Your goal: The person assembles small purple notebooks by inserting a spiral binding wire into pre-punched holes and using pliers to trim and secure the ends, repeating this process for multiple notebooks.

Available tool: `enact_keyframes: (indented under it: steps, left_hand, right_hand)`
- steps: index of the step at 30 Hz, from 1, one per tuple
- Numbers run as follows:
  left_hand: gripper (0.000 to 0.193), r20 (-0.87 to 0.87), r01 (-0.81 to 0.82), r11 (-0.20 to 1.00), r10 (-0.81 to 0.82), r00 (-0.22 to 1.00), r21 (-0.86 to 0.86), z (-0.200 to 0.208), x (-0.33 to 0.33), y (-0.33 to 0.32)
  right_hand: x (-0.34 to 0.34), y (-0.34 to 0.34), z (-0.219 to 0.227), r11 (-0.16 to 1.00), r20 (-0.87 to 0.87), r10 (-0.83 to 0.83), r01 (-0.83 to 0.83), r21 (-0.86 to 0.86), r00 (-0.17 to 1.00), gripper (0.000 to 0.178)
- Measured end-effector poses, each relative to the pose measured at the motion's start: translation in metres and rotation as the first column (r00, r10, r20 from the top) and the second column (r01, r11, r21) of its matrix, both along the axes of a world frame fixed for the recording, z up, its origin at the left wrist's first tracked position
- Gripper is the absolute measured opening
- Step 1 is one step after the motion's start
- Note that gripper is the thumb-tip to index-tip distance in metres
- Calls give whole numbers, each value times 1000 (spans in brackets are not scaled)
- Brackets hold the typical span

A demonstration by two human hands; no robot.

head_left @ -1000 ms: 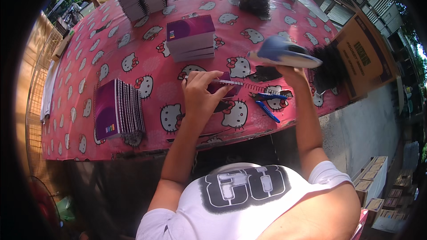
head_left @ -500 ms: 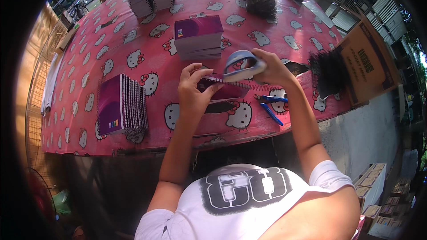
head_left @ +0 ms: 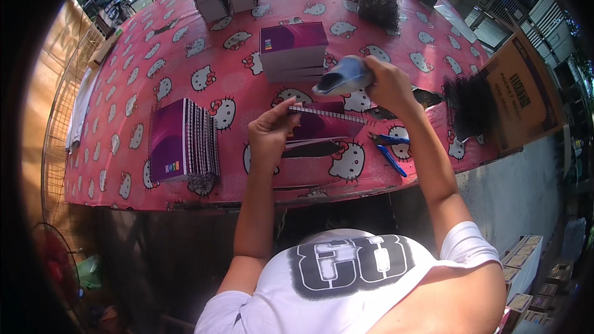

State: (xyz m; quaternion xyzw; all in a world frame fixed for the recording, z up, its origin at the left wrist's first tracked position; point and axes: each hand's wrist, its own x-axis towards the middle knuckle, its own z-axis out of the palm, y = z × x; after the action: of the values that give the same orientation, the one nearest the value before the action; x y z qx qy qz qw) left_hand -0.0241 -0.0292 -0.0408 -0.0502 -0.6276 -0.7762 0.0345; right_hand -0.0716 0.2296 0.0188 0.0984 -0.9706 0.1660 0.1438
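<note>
Centre stack: our landmark, a block of purple-topped notebooks [head_left: 294, 55] on the pink tablecloth [head_left: 136, 74].
Held notebook: the single purple notebook [head_left: 328, 126] lies on our side of the centre stack, slightly right of it, spine edge facing the stack.
Left hand: our left hand [head_left: 270, 130] pinches the left end of that spine between thumb and fingers.
Right hand: our right hand [head_left: 388, 83] is wrapped around the blue-and-white tool [head_left: 346, 77], to the right of the centre stack. Fingertips partly hidden.
Tool: appears above the spine; blurred, and we cannot tell how large the gap is or what its working face is.
Spine: dark loops show along a pale edge; we judge this to be the part being worked. Good practice: hold the page edges flush, so the holes stay in line, and bring the tool along the spine with light, even pressure.
Left fingers: best clear of the tool's path, pinching firmly without bending the cover.
Blue-handled cutters [head_left: 391, 161]: right of the centre stack and nearer us; mind the right forearm beside them.
Bound pile: coil-edged purple notebooks [head_left: 170, 142], left of the centre stack and nearer us.
</note>
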Motion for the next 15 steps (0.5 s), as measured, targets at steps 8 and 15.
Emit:
enact_keyframes:
  steps: [8, 15]
  left_hand:
    - [24, -233, -20, 996, 40, 972, 84, 14, 3, 9]
    - [18, -682, -332, 861, -23, 731, -385, 24, 28, 33]
  right_hand:
    - [63, 84, -47, 931, -77, -362, 365, 19, 929, 54]
    - [151, 33, -65, 987, 25, -154, 153, 50, 988, 63]
